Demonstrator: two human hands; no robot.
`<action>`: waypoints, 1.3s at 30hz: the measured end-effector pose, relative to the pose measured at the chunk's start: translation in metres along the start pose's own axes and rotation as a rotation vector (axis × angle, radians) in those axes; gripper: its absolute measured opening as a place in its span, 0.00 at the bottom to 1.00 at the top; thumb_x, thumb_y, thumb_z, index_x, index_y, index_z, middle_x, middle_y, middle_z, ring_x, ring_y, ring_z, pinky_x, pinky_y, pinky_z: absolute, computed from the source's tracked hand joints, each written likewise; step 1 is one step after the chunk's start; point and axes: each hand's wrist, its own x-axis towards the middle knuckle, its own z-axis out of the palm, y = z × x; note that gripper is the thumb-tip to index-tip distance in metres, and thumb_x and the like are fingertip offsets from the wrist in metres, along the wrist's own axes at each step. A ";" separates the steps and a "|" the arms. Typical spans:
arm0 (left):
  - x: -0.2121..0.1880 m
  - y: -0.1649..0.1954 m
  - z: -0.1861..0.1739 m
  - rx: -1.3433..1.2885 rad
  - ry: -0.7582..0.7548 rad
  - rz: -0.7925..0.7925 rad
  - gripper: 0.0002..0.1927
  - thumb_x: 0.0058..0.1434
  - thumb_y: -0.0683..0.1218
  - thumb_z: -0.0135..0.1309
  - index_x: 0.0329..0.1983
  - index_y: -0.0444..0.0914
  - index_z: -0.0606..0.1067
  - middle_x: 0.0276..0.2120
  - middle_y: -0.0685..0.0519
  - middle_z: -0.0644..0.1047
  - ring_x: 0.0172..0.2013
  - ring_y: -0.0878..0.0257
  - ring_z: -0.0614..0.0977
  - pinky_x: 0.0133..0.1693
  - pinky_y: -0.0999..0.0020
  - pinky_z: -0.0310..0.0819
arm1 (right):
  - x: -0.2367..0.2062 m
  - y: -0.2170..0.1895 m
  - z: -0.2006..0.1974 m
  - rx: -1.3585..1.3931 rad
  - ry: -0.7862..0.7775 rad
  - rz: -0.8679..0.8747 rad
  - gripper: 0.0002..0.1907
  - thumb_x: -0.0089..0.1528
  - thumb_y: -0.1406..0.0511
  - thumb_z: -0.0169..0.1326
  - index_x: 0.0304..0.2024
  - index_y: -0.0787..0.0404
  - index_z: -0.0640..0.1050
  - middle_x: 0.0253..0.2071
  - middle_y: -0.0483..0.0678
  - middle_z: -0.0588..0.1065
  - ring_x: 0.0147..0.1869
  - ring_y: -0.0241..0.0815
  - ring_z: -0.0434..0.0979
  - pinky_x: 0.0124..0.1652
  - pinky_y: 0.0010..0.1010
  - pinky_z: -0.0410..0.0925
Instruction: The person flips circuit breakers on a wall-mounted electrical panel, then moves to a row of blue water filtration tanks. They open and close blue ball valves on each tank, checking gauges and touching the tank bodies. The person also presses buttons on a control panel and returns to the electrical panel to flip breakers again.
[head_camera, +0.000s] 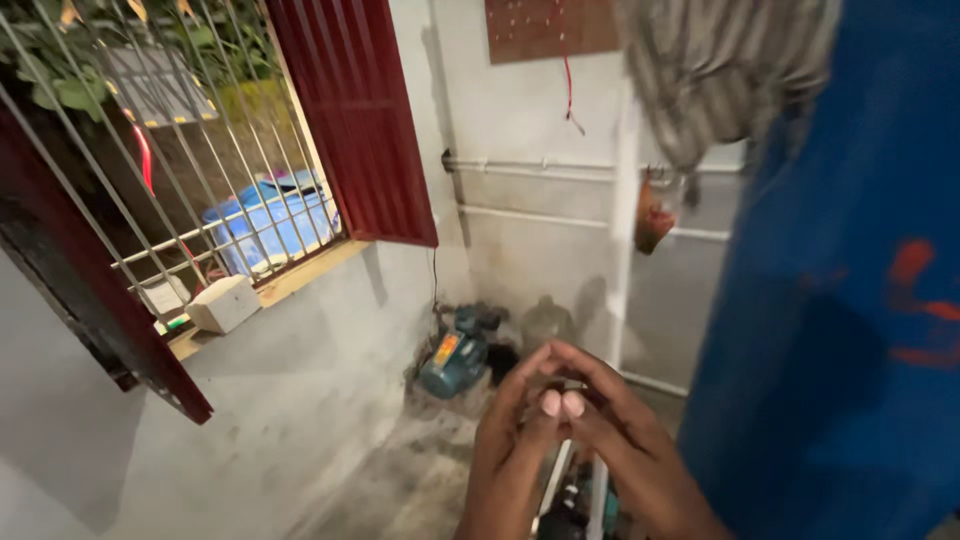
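Two hands, left hand (510, 440) and right hand (625, 440), are meeting fingertip to fingertip, their grip pinching together on something too small to identify, likely steadying it. Below them, white tubes (575, 490) are standing; a teal pump (455, 362) is sitting in the floor corner.

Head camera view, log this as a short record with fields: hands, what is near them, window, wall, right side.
hands: left hand and right hand raised together, fingertips meeting; whether they pinch something small cannot be told
below hands: white tubes and dark parts, blurred
floor corner: teal pump motor
window: barred grille, red shutter open, pale block on the sill
wall: white pipes
right side: blue cloth close to the camera
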 end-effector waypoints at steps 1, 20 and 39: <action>0.005 0.004 -0.023 -0.027 -0.001 -0.009 0.30 0.68 0.50 0.49 0.71 0.35 0.65 0.61 0.47 0.75 0.61 0.59 0.76 0.60 0.65 0.69 | 0.009 0.004 0.022 0.003 -0.011 -0.031 0.31 0.64 0.60 0.52 0.71 0.58 0.68 0.61 0.50 0.75 0.62 0.41 0.75 0.54 0.33 0.68; 0.087 -0.075 -0.202 0.117 -0.034 0.014 0.33 0.72 0.55 0.44 0.76 0.34 0.60 0.80 0.38 0.49 0.79 0.51 0.51 0.72 0.57 0.45 | 0.144 0.116 0.130 0.059 0.121 0.083 0.35 0.64 0.56 0.49 0.74 0.55 0.63 0.70 0.53 0.70 0.76 0.45 0.65 0.67 0.37 0.55; 0.247 -0.062 -0.235 0.156 -0.160 0.095 0.37 0.75 0.60 0.39 0.79 0.35 0.52 0.81 0.35 0.40 0.81 0.45 0.41 0.73 0.54 0.40 | 0.297 0.110 0.127 0.212 -0.006 -0.145 0.38 0.73 0.51 0.40 0.82 0.57 0.51 0.79 0.54 0.55 0.80 0.51 0.52 0.68 0.43 0.48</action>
